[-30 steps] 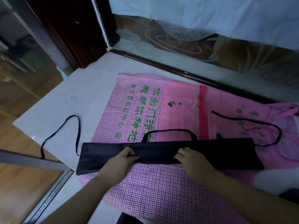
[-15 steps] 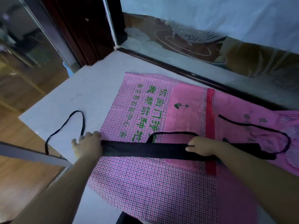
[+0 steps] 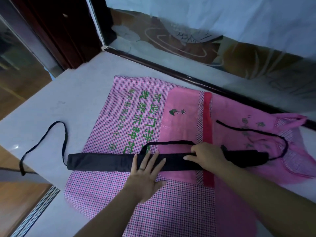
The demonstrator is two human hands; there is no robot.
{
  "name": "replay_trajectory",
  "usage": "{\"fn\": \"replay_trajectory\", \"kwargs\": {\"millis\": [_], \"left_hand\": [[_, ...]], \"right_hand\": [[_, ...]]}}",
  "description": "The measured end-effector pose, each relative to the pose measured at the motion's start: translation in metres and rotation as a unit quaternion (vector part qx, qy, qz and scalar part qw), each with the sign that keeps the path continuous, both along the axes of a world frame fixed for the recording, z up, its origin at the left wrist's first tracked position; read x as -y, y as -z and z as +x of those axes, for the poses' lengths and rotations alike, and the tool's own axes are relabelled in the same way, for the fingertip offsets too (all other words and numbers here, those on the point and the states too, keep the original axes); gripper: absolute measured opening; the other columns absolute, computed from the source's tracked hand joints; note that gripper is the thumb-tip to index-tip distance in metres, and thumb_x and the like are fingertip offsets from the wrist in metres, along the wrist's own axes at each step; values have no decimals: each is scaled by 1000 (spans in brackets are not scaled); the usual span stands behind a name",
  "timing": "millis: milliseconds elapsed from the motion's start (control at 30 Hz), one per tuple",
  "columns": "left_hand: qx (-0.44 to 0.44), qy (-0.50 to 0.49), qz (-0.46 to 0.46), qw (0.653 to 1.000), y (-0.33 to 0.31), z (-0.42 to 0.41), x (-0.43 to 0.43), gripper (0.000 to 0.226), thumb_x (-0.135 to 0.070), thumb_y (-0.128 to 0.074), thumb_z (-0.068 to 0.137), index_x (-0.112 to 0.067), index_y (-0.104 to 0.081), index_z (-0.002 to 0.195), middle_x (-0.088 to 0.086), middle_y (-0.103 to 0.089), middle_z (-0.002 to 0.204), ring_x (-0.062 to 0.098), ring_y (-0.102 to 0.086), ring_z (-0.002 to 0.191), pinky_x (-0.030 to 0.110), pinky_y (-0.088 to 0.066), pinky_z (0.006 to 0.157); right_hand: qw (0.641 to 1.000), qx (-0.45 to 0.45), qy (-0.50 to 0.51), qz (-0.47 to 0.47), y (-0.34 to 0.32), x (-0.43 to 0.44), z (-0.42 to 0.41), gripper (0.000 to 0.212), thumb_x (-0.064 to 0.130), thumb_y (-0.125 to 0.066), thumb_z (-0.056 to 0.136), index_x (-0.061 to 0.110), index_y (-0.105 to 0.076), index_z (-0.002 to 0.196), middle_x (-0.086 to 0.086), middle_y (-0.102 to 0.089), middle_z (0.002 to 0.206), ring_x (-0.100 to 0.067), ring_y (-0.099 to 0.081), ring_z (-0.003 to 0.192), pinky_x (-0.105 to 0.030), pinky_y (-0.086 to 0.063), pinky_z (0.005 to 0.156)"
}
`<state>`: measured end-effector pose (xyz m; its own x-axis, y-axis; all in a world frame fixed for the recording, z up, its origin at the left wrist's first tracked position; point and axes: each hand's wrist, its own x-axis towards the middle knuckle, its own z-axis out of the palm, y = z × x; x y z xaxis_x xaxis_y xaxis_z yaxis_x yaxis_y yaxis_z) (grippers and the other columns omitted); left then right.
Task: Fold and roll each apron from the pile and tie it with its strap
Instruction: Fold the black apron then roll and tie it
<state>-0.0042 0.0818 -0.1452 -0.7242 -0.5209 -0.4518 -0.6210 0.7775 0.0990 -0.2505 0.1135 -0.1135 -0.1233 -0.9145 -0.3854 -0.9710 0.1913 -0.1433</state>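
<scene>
The folded black apron (image 3: 100,161) is smooth cloth with a faint sheen — the checked pink apron (image 3: 130,199) beneath looks woven, matt. At 12 o'clock, glossy etched glass (image 3: 171,43); the tabletop (image 3: 71,100) pale, smooth.

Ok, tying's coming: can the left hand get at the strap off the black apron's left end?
Probably yes: the left hand rests open on the black apron, and the strap lies uncovered on the table.

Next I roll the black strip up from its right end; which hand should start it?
Right. The right hand grips the folded black apron nearer that end, while the left hand lies flat on its middle, likely better for holding it down.
</scene>
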Motion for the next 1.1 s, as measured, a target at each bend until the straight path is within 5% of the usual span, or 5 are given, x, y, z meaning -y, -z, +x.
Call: {"fn": "replay_trajectory", "kwargs": {"millis": [100,267,500,733,1100], "left_hand": [[-4,-24,1,1000,5,2,1,64,-72,22,74,-39,57,117,-4,51,138,27,45,128,53,35,99],[-53,-40,-53,996,19,9,0,74,-65,-18,97,-21,-3,154,7,-35,152,30,-34,139,59,-13,105],[-116,-103,-73,985,10,-3,-8,55,-37,-37,88,-24,-40,141,-3,-47,143,21,-45,132,59,-14,108],[-120,-135,-76,981,2,-17,-11,55,-32,-39,81,-18,-60,130,1,-59,133,25,-55,124,68,-26,101],[-70,-114,-117,984,0,-21,-6,61,-21,-84,66,-14,-64,124,4,-66,122,28,-65,110,71,-45,84]], "right_hand": [[971,-50,4,-233,19,-29,-21,60,66,-33,85,20,-48,51,6,-50,45,-13,-42,38,-21,-24,48],[968,-2,73,-241,47,-47,-71,58,62,-30,86,16,-45,55,1,-50,52,-17,-46,49,-28,-33,51],[933,-73,113,-332,45,-53,-71,38,38,-40,87,8,-60,81,-13,-61,84,-30,-54,73,-40,-40,70],[945,109,-173,-254,48,-45,27,50,19,-42,80,13,-59,127,-1,-56,134,-15,-46,125,-32,-28,111],[933,54,-225,-274,43,-25,28,39,15,-44,81,10,-71,109,-5,-69,114,-18,-67,102,-34,-55,87]]}}
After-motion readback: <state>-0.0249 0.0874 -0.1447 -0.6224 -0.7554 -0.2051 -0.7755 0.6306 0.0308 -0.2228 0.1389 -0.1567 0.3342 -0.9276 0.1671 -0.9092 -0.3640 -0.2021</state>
